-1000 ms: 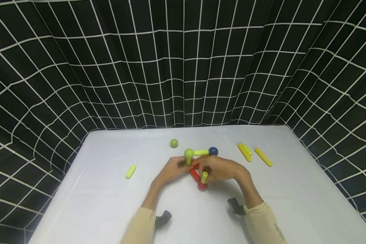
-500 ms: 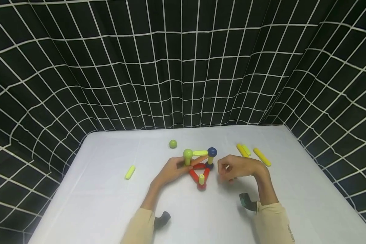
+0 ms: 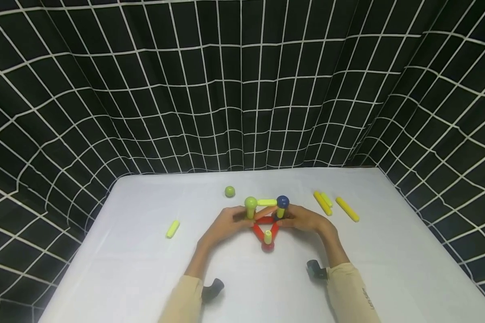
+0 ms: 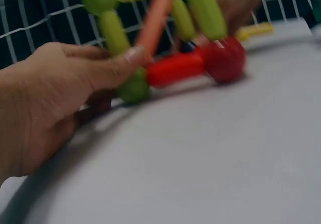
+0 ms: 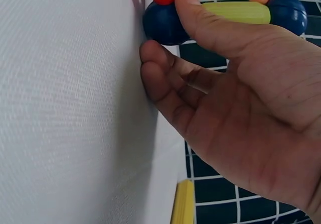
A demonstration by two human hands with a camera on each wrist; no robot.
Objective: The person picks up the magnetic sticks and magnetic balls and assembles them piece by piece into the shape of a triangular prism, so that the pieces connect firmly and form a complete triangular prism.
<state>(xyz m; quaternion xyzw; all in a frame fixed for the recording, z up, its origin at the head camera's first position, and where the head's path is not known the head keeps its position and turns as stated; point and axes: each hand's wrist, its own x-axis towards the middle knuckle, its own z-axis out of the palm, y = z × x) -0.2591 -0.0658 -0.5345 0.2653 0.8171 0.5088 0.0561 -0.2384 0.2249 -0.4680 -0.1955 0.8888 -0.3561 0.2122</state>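
A ball-and-rod toy frame stands on the table, its base a triangle of red rods point(image 3: 258, 232). At the near corner is a red ball point(image 3: 268, 246) with an upright yellow-green rod point(image 3: 268, 237) on it. Upright rods at the back carry a green ball point(image 3: 250, 202) and a blue ball point(image 3: 283, 202), joined by a yellow-green rod point(image 3: 266, 202). An orange rod point(image 3: 266, 212) slants between the back corners. My left hand point(image 3: 226, 224) grips the lower green ball point(image 4: 133, 88), thumb by the orange rod's foot. My right hand point(image 3: 307, 220) pinches the lower blue ball point(image 5: 163, 25).
A loose green ball point(image 3: 230, 191) lies behind the frame. To the left is a short yellow-green rod point(image 3: 172, 229). Two yellow rods point(image 3: 347, 209) and another short yellow-green rod point(image 3: 326, 199) lie at the back right. A dark grid curtain point(image 3: 242, 89) surrounds the white table point(image 3: 242, 287).
My right hand moved off the frame to the right, then came back to the lower blue ball. The upper blue ball now sits on an upright rod. My left hand stayed in place.
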